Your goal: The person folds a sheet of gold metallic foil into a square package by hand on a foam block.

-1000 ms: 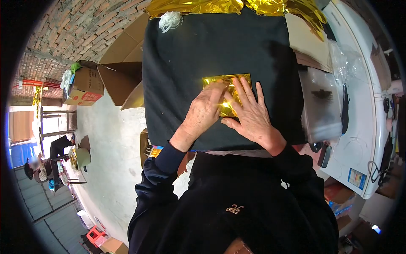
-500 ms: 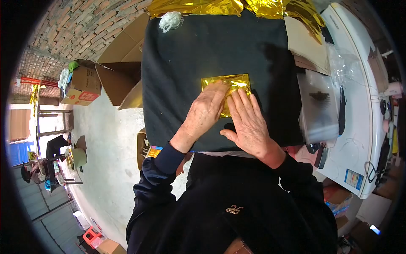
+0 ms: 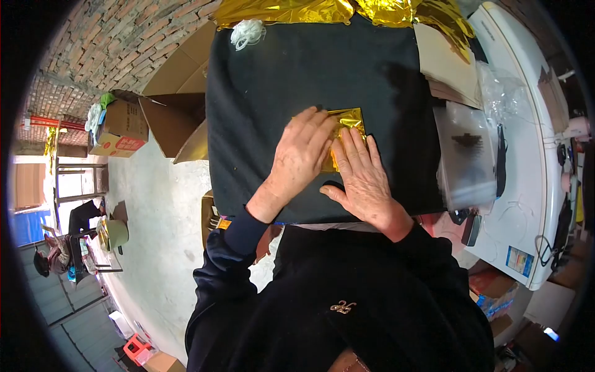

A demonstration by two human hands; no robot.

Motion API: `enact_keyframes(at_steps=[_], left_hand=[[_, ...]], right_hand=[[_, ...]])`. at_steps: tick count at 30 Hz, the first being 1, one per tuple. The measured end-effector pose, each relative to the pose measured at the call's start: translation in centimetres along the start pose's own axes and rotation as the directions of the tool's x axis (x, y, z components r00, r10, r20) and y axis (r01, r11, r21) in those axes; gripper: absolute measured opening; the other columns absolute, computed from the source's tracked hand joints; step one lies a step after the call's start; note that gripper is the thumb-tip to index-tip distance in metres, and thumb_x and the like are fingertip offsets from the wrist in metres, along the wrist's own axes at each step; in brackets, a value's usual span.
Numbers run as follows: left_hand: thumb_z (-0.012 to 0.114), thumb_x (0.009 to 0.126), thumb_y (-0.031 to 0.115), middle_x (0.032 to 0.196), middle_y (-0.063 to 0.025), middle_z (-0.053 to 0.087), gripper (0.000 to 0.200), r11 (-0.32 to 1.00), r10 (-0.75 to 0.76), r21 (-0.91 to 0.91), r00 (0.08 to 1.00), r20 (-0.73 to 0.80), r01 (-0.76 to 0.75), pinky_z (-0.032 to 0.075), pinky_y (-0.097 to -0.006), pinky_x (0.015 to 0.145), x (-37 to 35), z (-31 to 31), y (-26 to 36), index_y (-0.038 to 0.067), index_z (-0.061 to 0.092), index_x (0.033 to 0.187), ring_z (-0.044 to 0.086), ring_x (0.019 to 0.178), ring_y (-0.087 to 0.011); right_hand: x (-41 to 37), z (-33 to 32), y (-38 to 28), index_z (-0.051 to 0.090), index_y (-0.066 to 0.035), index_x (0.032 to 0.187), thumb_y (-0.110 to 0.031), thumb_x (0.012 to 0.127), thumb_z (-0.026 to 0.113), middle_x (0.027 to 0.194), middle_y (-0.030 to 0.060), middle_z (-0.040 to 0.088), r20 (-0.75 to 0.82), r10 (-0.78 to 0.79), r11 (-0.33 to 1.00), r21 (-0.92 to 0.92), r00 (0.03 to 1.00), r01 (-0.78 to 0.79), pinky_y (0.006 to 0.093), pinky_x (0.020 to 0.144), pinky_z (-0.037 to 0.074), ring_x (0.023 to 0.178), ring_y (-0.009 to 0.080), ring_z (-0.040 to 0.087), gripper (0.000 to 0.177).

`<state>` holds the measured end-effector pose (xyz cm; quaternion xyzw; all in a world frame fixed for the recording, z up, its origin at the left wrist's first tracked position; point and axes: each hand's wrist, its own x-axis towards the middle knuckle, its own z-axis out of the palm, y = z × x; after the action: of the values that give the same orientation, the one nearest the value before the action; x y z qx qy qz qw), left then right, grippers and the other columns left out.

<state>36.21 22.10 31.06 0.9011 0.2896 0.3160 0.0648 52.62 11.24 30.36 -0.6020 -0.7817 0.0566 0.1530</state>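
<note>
Hands flat on a shiny gold folded foil rectangle.
The left hand and right hand lie palm-down, fingers extended, gripping nothing, pinning it mid-way across the black cloth-covered table. The slick foil could slide or spring open if either palm eases, spoiling the crease.

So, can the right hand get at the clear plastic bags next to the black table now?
Probably yes. The right hand lies flat on the gold foil, gripping nothing, and the clear plastic bags sit on its own side with nothing between.
</note>
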Motion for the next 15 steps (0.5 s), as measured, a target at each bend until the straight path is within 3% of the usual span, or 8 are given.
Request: enact_keyframes(at_steps=[5, 7, 9, 12, 15], left_hand=[[0.078, 0.083, 0.021, 0.108, -0.0088, 0.067, 0.047, 0.991, -0.128, -0.035, 0.986, 0.107, 0.133, 0.044, -0.0418, 0.091, 2.6, -0.2, -1.8, 0.005, 0.068, 0.125, 0.061, 0.108, -0.0288], [0.079, 0.083, 0.025, 0.109, -0.0080, 0.068, 0.045, 0.985, -0.168, 0.016, 0.947, 0.273, 0.170, 0.043, -0.0429, 0.093, 3.9, -0.2, -2.7, 0.007, 0.069, 0.123, 0.060, 0.111, -0.0284], [0.080, 0.081, 0.033, 0.112, -0.0073, 0.070, 0.043, 0.976, -0.213, 0.041, 0.893, 0.398, 0.214, 0.041, -0.0440, 0.096, 5.1, 0.4, -3.8, 0.011, 0.072, 0.118, 0.059, 0.117, -0.0287], [0.081, 0.080, 0.036, 0.110, -0.0089, 0.073, 0.043, 0.962, -0.216, 0.022, 0.710, 0.671, 0.271, 0.040, -0.0430, 0.097, 8.2, -0.8, -4.4, 0.011, 0.073, 0.114, 0.061, 0.117, -0.0296], [0.079, 0.077, 0.044, 0.103, -0.0106, 0.076, 0.043, 0.974, -0.147, -0.001, 0.637, 0.757, 0.226, 0.039, -0.0446, 0.097, 9.8, -0.4, -5.3, 0.010, 0.076, 0.104, 0.067, 0.113, -0.0296]], right_hand=[[0.0, 0.0, 0.0, 0.037, 0.008, 0.153, -0.060, 0.087, 0.071, 0.161, 0.0281, 0.032, 0.020, 0.006, 1.000, -0.019, 1.000, -0.006, 0.0566, 0.128, 0.010, 0.156, 0.0398, 0.022, 0.101], [0.0, 0.0, 0.0, 0.037, 0.008, 0.153, -0.060, 0.087, 0.071, 0.161, 0.0280, 0.032, 0.022, 0.007, 1.000, -0.018, 1.000, -0.007, 0.0567, 0.128, 0.009, 0.156, 0.0395, 0.021, 0.101], [-0.1, 0.1, 0.0, 0.037, 0.008, 0.153, -0.060, 0.087, 0.070, 0.161, 0.0279, 0.032, 0.013, 0.004, 1.000, -0.015, 1.000, -0.004, 0.0568, 0.128, 0.008, 0.156, 0.0391, 0.020, 0.101], [0.0, -0.4, -0.2, 0.033, 0.006, 0.155, -0.051, 0.087, 0.075, 0.163, 0.0268, 0.030, 0.018, 0.021, 0.999, 0.049, 1.000, -0.022, 0.0583, 0.127, 0.012, 0.157, 0.0393, 0.020, 0.099], [0.1, -0.4, -0.2, 0.036, 0.007, 0.154, -0.051, 0.087, 0.074, 0.162, 0.0267, 0.031, 0.007, 0.017, 0.998, 0.055, 1.000, -0.018, 0.0597, 0.127, 0.011, 0.156, 0.0391, 0.020, 0.097]])
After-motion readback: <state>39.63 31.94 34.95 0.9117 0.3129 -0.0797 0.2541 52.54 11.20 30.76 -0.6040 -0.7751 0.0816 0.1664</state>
